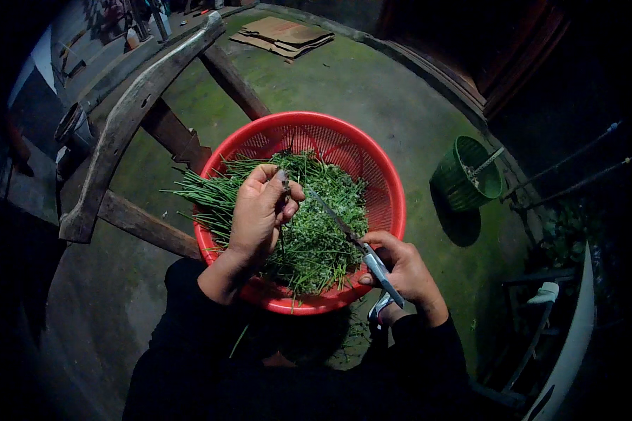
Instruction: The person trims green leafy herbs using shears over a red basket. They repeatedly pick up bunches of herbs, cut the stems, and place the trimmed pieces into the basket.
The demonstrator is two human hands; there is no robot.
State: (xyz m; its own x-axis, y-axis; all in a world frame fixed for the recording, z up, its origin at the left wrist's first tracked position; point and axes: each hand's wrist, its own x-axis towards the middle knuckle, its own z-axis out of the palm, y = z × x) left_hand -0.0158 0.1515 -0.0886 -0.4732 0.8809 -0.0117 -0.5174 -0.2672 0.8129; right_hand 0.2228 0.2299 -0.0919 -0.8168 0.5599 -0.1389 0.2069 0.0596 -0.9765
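A red plastic colander basket (395, 184) holds green stalks (205, 192) at its left side, sticking out over the rim, and many small whitish-green flower heads (329, 205). Above it, my left hand (266, 205) pinches a thin dark piece of plant (286, 185) between thumb and fingers. My right hand (405, 263), over the basket's lower right rim, grips the light-coloured handle of a narrow-bladed tool, apparently a knife or scissors (376, 263). Its blade points up and left towards my left hand, with the tip close to those fingers.
A wooden chair or bench frame (131, 105) stands left of the basket. Flattened cardboard (284, 34) lies on the mossy concrete floor beyond. To the right is a green woven bucket (461, 184) with a rope. Farther right, a dark frame (537, 321) stands in shadow.
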